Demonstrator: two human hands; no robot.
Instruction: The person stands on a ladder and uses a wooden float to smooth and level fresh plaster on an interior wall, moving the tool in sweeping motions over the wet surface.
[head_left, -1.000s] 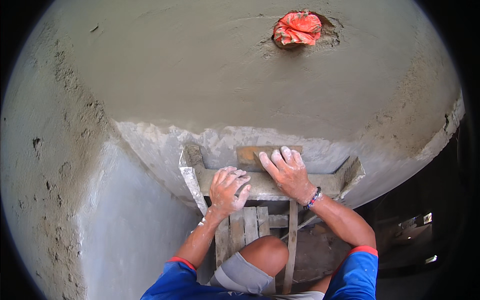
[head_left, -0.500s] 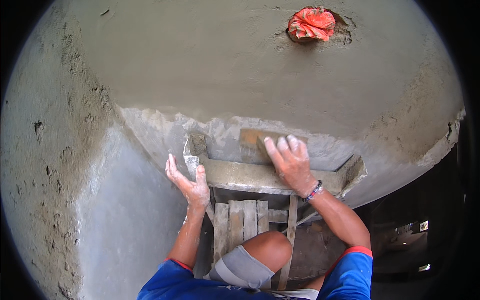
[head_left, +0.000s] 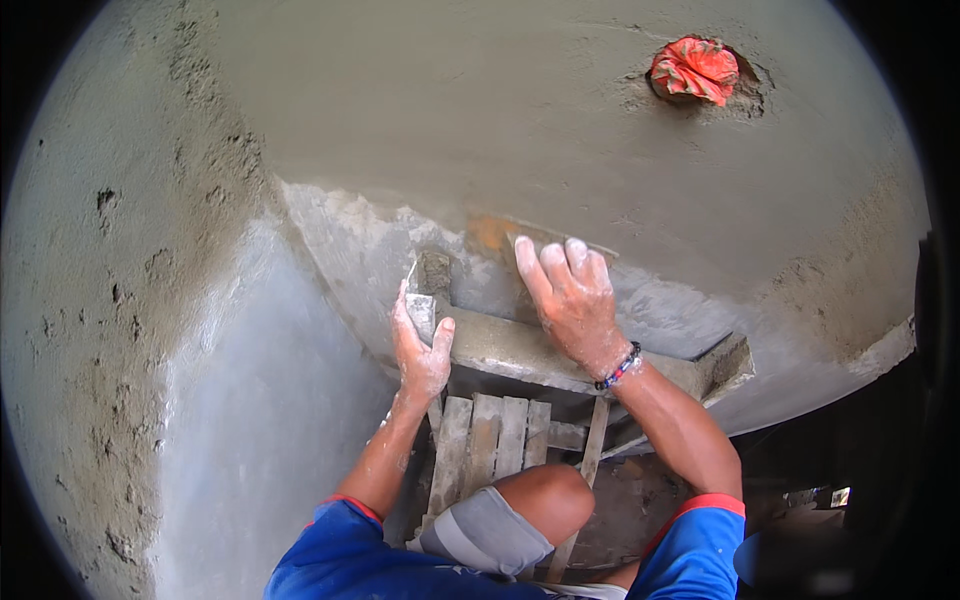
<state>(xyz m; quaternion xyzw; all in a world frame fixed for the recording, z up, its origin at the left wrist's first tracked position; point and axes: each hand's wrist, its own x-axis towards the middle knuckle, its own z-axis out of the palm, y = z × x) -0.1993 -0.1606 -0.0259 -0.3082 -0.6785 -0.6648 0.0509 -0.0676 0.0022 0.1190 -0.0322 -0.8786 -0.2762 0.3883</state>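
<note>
From here I see one flat float (head_left: 492, 235) against the smooth grey wall (head_left: 450, 120), the right hand (head_left: 575, 300) curled over it. The left hand (head_left: 422, 350), thumb and fingers apart, is at one end of one cement-crusted U-shaped trough (head_left: 500, 347); I cannot tell whether it grips. Below the hands, four wooden slats (head_left: 511, 437); above right, one crumpled red wad (head_left: 695, 70).

Diffuse light is covering the grey wall (head_left: 480, 110) evenly, shadow is filling the lower right, and fisheye distortion is curving edges toward a black rim.
</note>
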